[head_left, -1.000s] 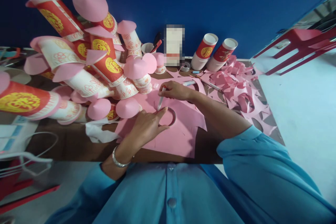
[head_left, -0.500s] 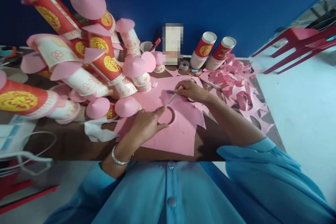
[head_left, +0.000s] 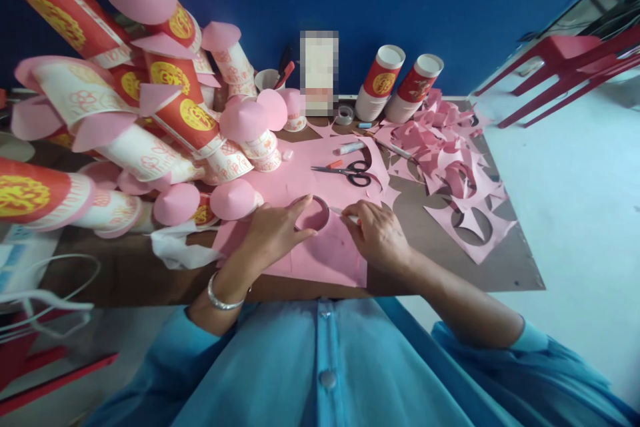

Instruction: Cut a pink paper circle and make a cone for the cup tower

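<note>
The left hand (head_left: 273, 233) lies spread, pressing a round ring (head_left: 313, 212) flat on the pink paper (head_left: 325, 257) at the near edge of the worktop (head_left: 140, 270). The right hand (head_left: 377, 237) pinches a pen (head_left: 345, 215) against the ring's right side. Tracing cleanly would need the ring pinned firmly and the tip hugging its rim.

Two cup stacks (head_left: 380, 83) by wall; one scissors (head_left: 350, 172); one tape roll (head_left: 344, 114).
</note>
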`<action>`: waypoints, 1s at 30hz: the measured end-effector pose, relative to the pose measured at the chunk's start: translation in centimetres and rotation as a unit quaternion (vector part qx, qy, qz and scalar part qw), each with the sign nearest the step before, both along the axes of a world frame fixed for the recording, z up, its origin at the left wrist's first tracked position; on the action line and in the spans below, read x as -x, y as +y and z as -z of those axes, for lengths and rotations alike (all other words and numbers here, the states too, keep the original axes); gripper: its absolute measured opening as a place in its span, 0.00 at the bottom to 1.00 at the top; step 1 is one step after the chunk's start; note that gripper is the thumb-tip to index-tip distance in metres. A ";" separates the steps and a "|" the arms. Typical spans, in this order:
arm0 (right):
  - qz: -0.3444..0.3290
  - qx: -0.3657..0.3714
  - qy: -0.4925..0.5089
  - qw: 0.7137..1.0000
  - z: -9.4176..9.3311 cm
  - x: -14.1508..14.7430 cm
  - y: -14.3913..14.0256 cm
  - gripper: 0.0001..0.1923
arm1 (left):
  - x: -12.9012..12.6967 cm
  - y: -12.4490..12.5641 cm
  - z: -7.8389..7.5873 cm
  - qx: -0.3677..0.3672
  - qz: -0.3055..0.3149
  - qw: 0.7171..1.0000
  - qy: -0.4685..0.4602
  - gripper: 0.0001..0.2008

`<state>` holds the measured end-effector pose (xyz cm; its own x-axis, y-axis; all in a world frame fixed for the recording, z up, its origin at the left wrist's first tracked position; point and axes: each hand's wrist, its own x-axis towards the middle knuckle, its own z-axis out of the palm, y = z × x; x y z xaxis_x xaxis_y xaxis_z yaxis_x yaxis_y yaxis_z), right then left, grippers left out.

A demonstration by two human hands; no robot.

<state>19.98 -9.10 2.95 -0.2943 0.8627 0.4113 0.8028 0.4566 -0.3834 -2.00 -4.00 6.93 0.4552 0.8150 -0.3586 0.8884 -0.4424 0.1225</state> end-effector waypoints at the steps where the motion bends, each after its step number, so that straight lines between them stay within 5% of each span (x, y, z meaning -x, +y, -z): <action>1: -0.003 -0.023 -0.020 1.000 0.1 0.4 -0.7 0.09 | 0.0 0.0 0.1 -0.006 -0.002 1.000 0.003 0.37; 18: -0.021 -0.086 -0.073 0.993 0.3 3.7 -5.6 0.05 | 0.4 -0.1 1.3 -0.047 0.001 0.998 -0.038 0.39; 25: -0.022 -0.045 0.004 0.999 0.0 4.1 -5.8 0.04 | 0.5 -0.1 1.3 -0.047 0.006 0.999 -0.019 0.39; 30: -0.034 -0.042 0.084 0.995 -1.7 1.6 -6.8 0.10 | 0.5 -0.2 1.0 -0.039 0.005 0.999 -0.028 0.37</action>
